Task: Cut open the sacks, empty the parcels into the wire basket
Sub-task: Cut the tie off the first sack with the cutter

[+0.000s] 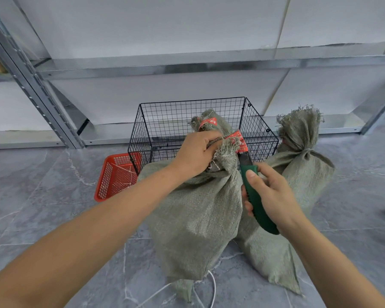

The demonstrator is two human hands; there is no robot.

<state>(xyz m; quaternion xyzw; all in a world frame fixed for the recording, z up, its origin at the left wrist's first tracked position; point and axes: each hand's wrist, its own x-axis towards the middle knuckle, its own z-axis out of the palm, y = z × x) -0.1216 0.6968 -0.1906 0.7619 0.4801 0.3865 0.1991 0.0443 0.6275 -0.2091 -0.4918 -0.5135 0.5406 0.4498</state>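
Two green woven sacks stand on the grey floor (53,174) in front of me, and the nearer sack (196,210) is the one I'm working on. My left hand (196,154) grips its bunched neck, fingers curled round the frayed cloth beside the red tape (238,141) that binds it. My right hand (269,194) is wrapped round the green utility knife (256,196), thumb on top of the handle, blade out and pointing up at the neck just under the tape. The second sack (298,165) leans just to the right, its neck tied. The black wire basket (191,101) stands right behind both; I see no parcels in it. A red plastic basket (115,176) sits at its left.

My worry is the blade. It sits close to my left fingers, so if the tape gives suddenly the knife could jump toward them. Cutting too deep into the cloth might also slice a parcel inside.
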